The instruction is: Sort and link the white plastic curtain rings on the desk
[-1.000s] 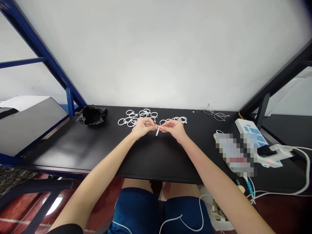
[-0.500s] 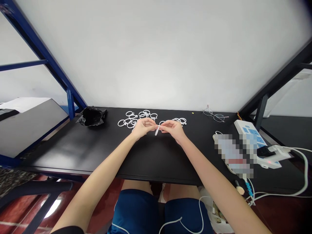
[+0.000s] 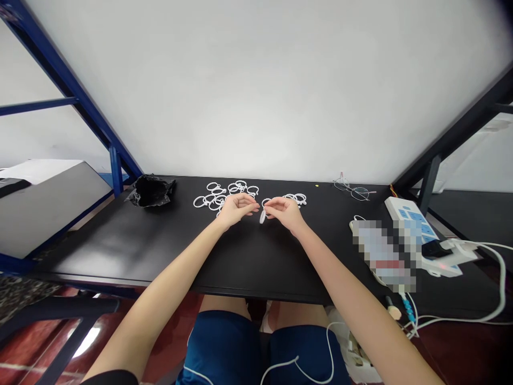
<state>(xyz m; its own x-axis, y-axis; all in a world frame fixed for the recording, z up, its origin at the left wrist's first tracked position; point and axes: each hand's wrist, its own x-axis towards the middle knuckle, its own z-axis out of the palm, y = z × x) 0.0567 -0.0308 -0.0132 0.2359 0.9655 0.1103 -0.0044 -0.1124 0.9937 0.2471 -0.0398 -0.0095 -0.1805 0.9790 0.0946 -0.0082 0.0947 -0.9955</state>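
Observation:
A white curtain ring (image 3: 262,217) hangs nearly edge-on from my right hand (image 3: 284,210), pinched between thumb and fingertips. Just left of it, my left hand (image 3: 239,209) holds nothing; its fingers are bent and loosely apart, a small gap away from the ring. Behind and beside my left hand lies a loose heap of white curtain rings (image 3: 210,200), each with a small eye, partly covered by that hand. A smaller group of rings (image 3: 296,198) rests behind my right hand, partly hidden by it.
A crumpled black plastic bag (image 3: 151,192) gapes at the back left of the black table (image 3: 256,262). Eyeglasses (image 3: 352,189) lie back right. Nearer are a blurred-out phone (image 3: 382,254), a power strip (image 3: 412,219) and white cables (image 3: 500,283). A wall rises behind.
My left hand has let go of the ring and the hands have drawn slightly apart. The ring has shifted a little to the right, in my right hand alone.

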